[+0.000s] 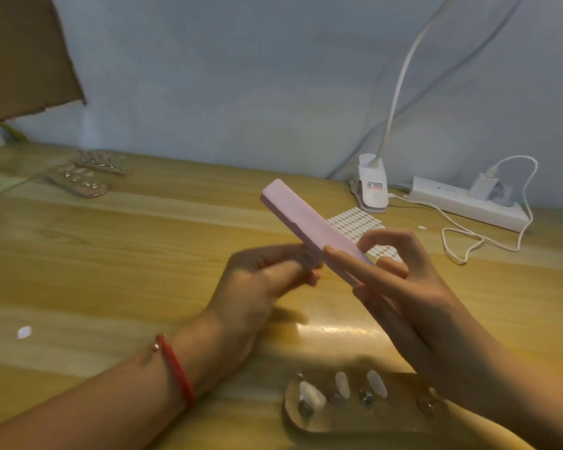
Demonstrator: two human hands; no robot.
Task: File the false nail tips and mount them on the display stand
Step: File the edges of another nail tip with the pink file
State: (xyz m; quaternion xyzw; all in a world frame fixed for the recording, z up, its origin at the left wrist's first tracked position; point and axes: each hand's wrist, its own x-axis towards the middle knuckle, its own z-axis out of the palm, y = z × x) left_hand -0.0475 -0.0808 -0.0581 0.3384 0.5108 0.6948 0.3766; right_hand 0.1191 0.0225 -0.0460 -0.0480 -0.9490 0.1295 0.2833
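Nail file (303,219): a pink block with a flat face and squared end, tilted, its free end rising up and left of the grip. The left hand (257,280), a red bracelet (176,368) on its wrist, pinches a small greyish nail tip (309,258) against the file's lower edge; the tip is too blurred to show its shape. The right hand (400,287) grips the file's lower end, with fingers along its face and the thumb behind.

Below the grip, a clear display stand (387,417) lies on the table (143,254) and carries three pale oval tips (342,384) above metal studs.

Surface: yellow wood grain with a glossy patch under the hands. Far left of the grip hangs a cardboard flap (23,53), with two more stands (88,186) and a white scrap (24,332) on the table. Just behind the grip lies a sheet of white oval stickers (355,222). Right of the grip are a white clip lamp (372,186), a power strip (462,203) with a charger (480,186), and a looped cable (462,235). A grey-blue wall (241,76) backs the table.
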